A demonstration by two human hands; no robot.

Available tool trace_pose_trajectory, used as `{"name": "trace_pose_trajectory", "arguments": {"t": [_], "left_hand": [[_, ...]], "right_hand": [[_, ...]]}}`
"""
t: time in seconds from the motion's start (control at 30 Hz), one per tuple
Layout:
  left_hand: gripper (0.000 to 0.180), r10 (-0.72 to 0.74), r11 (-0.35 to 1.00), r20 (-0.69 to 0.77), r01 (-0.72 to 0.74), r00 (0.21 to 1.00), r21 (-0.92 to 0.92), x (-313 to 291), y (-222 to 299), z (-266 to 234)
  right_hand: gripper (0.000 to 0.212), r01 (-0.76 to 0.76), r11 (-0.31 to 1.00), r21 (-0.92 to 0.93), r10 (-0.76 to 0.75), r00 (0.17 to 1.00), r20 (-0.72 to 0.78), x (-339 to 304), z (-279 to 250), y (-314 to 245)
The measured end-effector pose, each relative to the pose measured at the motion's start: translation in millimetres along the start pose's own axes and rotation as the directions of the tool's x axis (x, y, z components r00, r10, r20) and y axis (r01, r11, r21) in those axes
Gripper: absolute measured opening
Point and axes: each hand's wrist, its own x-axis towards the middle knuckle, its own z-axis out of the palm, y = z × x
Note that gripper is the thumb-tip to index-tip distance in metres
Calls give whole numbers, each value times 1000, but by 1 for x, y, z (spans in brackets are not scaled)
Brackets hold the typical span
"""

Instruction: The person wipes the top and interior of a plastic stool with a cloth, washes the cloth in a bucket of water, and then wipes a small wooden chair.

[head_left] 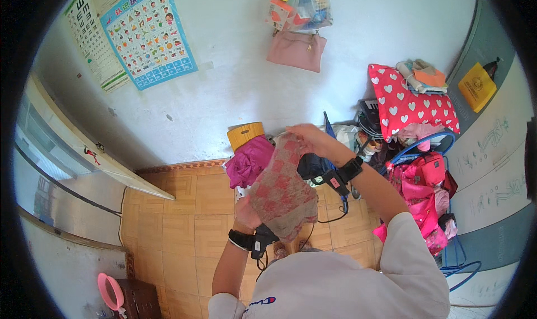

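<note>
A grey-brown cloth with a faded red pattern (285,187) hangs stretched in front of me, held at two places. My left hand (246,213) is closed on its lower left edge. Up at its top corner, my right hand (310,138) pinches the fabric, fingers bent round it. Both wrists wear black straps with small boxes and cables. Just behind the cloth, to its left, a crumpled purple garment (250,159) lies against a yellow wooden board (246,134), which looks like a chair back. The cloth covers part of what is behind it.
Right of me, a red heart-print pillow (408,104) with folded clothes sits above a blue-framed chair piled with pink bags and clothing (417,185). A dark blue umbrella (329,126) stands by the wall. An open door (95,143) is at left; a pink ring-shaped item (111,291) rests on a brown box.
</note>
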Motion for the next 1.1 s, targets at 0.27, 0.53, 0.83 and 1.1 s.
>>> {"name": "trace_pose_trajectory", "arguments": {"t": [0.27, 0.53, 0.83, 1.1], "left_hand": [[51, 65, 996, -214, -76, 975, -43, -3, -2, -13], [54, 19, 1000, -336, -22, 942, -6, 8, 2, 1], [52, 3, 999, -368, 13, 930, 43, 5, 8, 4], [40, -94, 925, -627, 300, 773, 231, -7, 14, -30]], "right_hand": [[84, -599, 794, 108, 589, 801, 110, -37, 11, 126], [65, -420, 815, 400, 251, 877, 410, -26, 3, 149], [28, -103, 906, 410, 54, 990, 129, -36, 6, 149], [12, 30, 998, 49, -25, 995, -102, -31, 7, 137]]}}
